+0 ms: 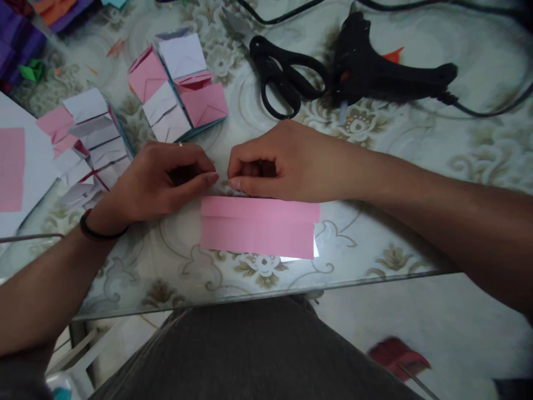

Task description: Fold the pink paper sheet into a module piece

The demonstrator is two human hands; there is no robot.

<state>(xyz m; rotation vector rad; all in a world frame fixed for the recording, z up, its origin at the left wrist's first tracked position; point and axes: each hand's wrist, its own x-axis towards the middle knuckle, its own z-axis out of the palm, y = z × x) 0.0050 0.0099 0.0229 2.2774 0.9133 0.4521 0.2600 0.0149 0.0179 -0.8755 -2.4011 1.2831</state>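
Observation:
Both hands hover close together just beyond a pink paper strip (258,233), which has a fold line along its length and lies near the table's front edge. My left hand (166,178) is closed in a pinch, thumb against forefinger. Facing it across a small gap, my right hand (266,166) is pinched too, its other fingers curled in. Whatever is between the fingertips, if anything, is too small to make out. A white scrap (302,259) peeks out under the strip's near right corner.
Folded pink and white paper box units (177,89) stand past my left hand, with another cluster (91,150) beside my left wrist. Black-handled scissors (287,78) and a black glue gun (387,72) with its cord lie at the back. Purple folded paper (20,44) fills the far left corner.

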